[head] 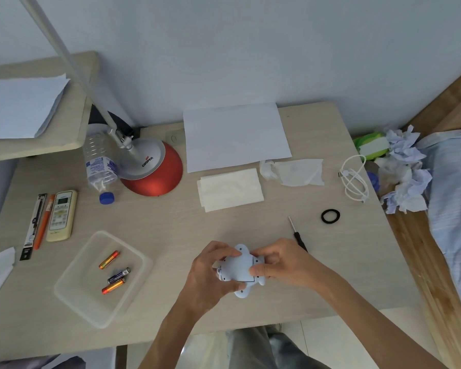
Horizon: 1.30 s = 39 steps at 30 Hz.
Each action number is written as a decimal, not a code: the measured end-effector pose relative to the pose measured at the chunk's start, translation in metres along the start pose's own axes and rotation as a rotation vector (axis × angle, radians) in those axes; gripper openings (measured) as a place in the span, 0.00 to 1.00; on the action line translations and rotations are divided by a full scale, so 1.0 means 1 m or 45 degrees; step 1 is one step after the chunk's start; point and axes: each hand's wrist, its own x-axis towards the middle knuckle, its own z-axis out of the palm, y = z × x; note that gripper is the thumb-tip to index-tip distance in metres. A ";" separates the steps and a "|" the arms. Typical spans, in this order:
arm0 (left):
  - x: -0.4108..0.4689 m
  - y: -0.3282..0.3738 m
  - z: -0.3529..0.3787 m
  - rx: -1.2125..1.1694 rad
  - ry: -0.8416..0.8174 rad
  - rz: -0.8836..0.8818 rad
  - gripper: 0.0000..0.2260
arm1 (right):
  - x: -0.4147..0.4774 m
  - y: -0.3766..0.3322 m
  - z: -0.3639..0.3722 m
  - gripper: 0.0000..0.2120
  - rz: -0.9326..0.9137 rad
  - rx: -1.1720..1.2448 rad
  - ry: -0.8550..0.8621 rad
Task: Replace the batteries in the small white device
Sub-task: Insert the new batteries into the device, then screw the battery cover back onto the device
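Near the counter's front edge I clamp the device (238, 270) underside-up between both hands, left hand (210, 272) cradling, right hand (282, 262) pinching its cover; batteries (115, 272) lie leftward, nearer my left.

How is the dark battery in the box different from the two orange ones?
The dark battery has a dark blue-black wrapper, while the orange batteries are orange-red with yellow. The dark battery touches the lower orange one; the upper orange one lies apart. All three look about the same size, lie flat at a similar slant, and sit inside the clear plastic tray.
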 end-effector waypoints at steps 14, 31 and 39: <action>-0.008 0.001 0.001 -0.234 0.036 -0.088 0.22 | -0.001 0.008 0.001 0.18 -0.002 0.020 0.028; -0.015 -0.010 0.011 -0.013 -0.002 -0.043 0.31 | -0.007 -0.005 0.011 0.11 -0.015 -0.172 0.068; -0.017 -0.006 0.016 -0.013 -0.023 -0.103 0.32 | -0.034 0.005 -0.011 0.07 0.137 -0.660 0.965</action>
